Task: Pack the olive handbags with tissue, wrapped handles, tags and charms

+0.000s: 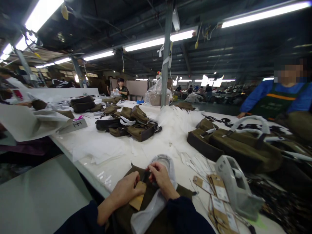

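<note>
An olive-green bag [152, 198] lies in front of me at the table's edge, its handle [168, 162] wrapped in white paper. My left hand [126, 188] is closed over a tan cardboard hang tag [138, 199], its thumb and fingers at the tag's upper end. Just to the right, my right hand [161, 177] pinches beside the wrapped handle, with fingertips together. Whatever thin thing is between those fingertips is too small to make out. More tan hang tags [220, 195] with white labels and strings lie right of the bag.
A translucent plastic container [237, 188] stands by the tags. More olive bags are piled at the right [234, 146] and mid-table [134, 122]. Loose white paper sheets [173, 130] spread across the table. A co-worker in blue sleeves [258, 96] stands at the right; a metal post [166, 58] rises beyond.
</note>
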A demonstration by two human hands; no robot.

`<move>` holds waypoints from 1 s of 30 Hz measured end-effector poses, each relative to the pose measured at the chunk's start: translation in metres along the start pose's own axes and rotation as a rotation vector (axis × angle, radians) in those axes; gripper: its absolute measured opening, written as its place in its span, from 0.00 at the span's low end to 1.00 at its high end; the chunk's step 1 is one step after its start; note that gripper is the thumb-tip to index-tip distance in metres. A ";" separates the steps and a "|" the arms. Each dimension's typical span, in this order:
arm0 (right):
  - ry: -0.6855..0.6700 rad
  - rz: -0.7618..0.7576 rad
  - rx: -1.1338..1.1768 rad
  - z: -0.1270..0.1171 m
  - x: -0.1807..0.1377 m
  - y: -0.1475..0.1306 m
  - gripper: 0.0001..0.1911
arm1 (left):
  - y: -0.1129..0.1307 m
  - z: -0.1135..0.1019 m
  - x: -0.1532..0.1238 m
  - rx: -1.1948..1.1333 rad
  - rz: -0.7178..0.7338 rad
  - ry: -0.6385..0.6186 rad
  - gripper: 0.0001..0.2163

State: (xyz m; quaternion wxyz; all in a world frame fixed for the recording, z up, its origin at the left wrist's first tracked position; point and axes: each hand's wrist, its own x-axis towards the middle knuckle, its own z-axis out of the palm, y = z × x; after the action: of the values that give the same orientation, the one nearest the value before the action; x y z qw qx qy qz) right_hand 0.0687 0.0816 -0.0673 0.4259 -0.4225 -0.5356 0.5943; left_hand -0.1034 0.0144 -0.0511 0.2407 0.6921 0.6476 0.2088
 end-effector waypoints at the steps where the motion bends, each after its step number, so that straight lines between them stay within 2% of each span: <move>1: 0.004 0.001 0.004 0.000 0.000 0.000 0.16 | -0.001 0.000 0.001 -0.013 -0.003 -0.020 0.12; 6: 0.019 0.013 0.024 -0.001 0.000 0.000 0.15 | 0.006 -0.008 0.015 -0.132 0.026 -0.093 0.05; 10: 0.001 0.035 0.022 -0.001 0.004 -0.001 0.13 | 0.023 -0.031 0.021 -0.069 0.104 0.021 0.03; 13: -0.043 0.040 0.010 0.002 0.009 -0.004 0.10 | 0.029 -0.040 0.018 0.081 0.239 0.096 0.04; 15: -0.081 0.039 0.002 0.005 0.012 -0.005 0.08 | 0.023 -0.036 0.014 0.140 0.297 0.025 0.02; 18: -0.122 0.047 -0.006 0.006 0.013 -0.005 0.06 | 0.005 -0.022 0.008 0.038 0.232 -0.086 0.04; 21: -0.138 0.064 -0.007 0.006 0.009 -0.004 0.05 | -0.011 -0.011 0.005 -0.097 0.148 -0.028 0.08; 24: -0.139 0.069 0.005 0.004 0.005 -0.003 0.07 | -0.015 -0.007 0.004 -0.101 0.125 0.014 0.05; 30: -0.132 0.068 0.029 0.004 0.005 -0.001 0.07 | -0.005 -0.007 0.006 0.035 0.306 -0.053 0.04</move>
State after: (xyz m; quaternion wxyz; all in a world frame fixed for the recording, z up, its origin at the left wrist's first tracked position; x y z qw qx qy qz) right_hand 0.0638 0.0854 -0.0660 0.3752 -0.3940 -0.5395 0.6426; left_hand -0.1111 0.0209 -0.0492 0.2110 0.7921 0.5314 0.2135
